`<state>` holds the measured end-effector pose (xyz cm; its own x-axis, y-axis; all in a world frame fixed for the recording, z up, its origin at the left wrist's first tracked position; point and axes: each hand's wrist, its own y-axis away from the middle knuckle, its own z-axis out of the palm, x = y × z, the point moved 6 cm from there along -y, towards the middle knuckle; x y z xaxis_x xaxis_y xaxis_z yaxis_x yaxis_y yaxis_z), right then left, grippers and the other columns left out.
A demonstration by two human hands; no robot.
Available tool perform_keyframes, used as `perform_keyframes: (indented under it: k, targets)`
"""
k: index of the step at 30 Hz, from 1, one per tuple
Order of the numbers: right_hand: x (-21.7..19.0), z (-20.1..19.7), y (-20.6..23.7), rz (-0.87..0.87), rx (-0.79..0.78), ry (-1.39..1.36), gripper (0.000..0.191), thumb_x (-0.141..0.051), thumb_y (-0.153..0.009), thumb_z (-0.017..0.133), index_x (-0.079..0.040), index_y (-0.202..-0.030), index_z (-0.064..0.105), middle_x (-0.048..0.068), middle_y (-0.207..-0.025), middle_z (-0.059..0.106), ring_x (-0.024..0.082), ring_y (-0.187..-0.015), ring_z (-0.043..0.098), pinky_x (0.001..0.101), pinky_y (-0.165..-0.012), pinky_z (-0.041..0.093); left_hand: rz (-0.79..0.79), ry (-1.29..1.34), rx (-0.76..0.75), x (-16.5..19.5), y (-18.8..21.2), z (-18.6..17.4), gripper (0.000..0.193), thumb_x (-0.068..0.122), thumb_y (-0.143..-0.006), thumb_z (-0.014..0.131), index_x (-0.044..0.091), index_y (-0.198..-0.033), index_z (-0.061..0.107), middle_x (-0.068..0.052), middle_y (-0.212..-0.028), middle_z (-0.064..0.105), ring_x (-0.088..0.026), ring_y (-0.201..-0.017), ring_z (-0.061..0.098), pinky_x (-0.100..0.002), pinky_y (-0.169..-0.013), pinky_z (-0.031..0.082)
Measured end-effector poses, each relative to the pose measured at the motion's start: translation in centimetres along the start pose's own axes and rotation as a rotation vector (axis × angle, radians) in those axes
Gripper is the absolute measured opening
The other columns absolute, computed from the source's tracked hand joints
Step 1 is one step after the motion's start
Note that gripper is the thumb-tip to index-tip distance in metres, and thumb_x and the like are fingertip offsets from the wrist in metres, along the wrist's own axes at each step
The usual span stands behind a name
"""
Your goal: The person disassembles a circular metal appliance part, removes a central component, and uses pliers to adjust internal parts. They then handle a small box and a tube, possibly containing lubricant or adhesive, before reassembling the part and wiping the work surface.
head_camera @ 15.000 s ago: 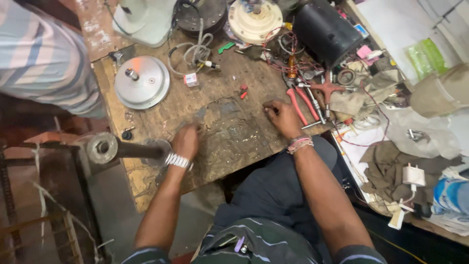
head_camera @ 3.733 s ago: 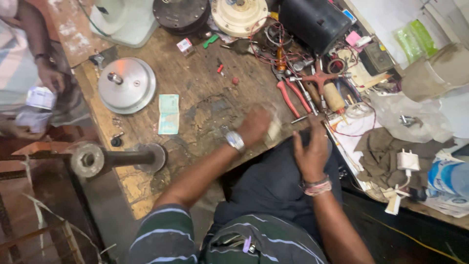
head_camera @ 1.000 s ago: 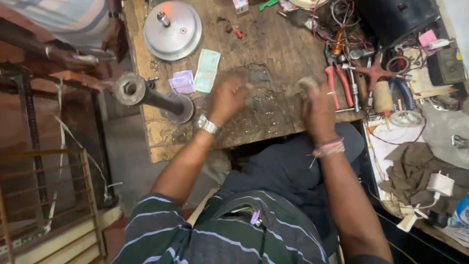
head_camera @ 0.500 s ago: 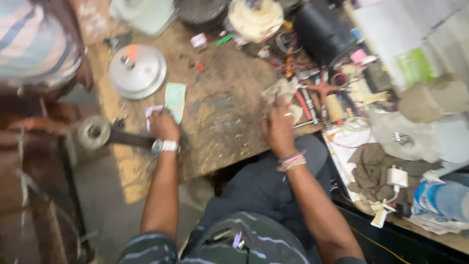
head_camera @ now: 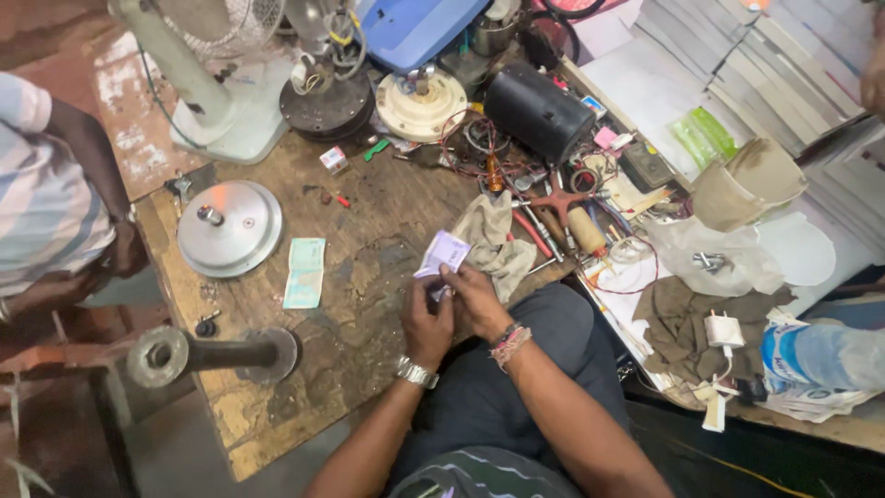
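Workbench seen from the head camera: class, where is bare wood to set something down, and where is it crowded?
Bare wood on the workbench lies between the green note and the hands, and along the near edge beside the metal pipe flange. The far and right side is crowded: motor parts, black cylinder, pliers, rag.

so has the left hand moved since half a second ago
Yes. The left hand left the bench edge beside the metal pipe and now meets the right hand on the banknote.

On the worn wooden bench (head_camera: 277, 406): round metal cover (head_camera: 229, 229), pale green banknote (head_camera: 304, 272), grey rag (head_camera: 493, 235), black motor (head_camera: 539, 112), possibly red-handled pliers (head_camera: 535, 232), half hidden.
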<state>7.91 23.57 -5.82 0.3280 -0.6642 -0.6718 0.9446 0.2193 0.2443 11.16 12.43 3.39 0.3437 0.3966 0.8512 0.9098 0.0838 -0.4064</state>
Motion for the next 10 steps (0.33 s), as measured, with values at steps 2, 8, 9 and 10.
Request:
perform_keyframes:
  k: [2, 8, 9, 10]
  targets:
    - [0.0, -0.5, 0.4, 0.016, 0.001, 0.043, 0.032, -0.02, -0.104, 0.067, 0.003, -0.127, 0.064, 0.011, -0.113, 0.071, 0.02, -0.099, 0.068, 0.0346, -0.086, 0.056, -0.259, 0.101, -0.029, -2.5, 1.7, 0.9, 0.023, 0.01, -0.093, 0.072, 0.001, -0.113, 0.063, -0.013, -0.101, 0.073, -0.022, -0.085, 0.07, -0.035, -0.074, 0.055]
    - [1.1, -0.8, -1.1, -0.04, -0.083, 0.308, 0.037, -0.008, -0.093, 0.07, 0.001, -0.129, 0.066, 0.005, -0.116, 0.073, 0.015, -0.104, 0.067, 0.0285, -0.091, 0.056, -0.24, 0.368, 0.02, -6.7, 1.4, -1.2, 0.037, 0.006, -0.094, 0.065, 0.002, -0.127, 0.05, -0.014, -0.118, 0.069, -0.025, -0.106, 0.071, -0.034, -0.091, 0.058]
    - [2.2, -1.7, -1.1, -0.068, -0.09, 0.359, 0.036, -0.009, -0.096, 0.07, 0.005, -0.13, 0.068, 0.007, -0.118, 0.074, 0.015, -0.105, 0.067, 0.0276, -0.092, 0.055, -0.282, 0.256, -0.057, -7.5, 2.0, -1.5, 0.038, 0.007, -0.094, 0.065, 0.004, -0.129, 0.051, -0.014, -0.116, 0.072, -0.026, -0.104, 0.073, -0.034, -0.09, 0.059]
    - [3.8, -3.2, -1.3, -0.015, -0.033, 0.336, 0.035, -0.011, -0.103, 0.068, 0.01, -0.132, 0.067, 0.012, -0.116, 0.073, 0.019, -0.1, 0.066, 0.0348, -0.09, 0.054, -0.328, 0.143, -0.134, -8.5, 2.8, -1.9, 0.04, 0.008, -0.093, 0.066, 0.007, -0.131, 0.052, -0.013, -0.115, 0.074, -0.026, -0.102, 0.076, -0.033, -0.088, 0.059]
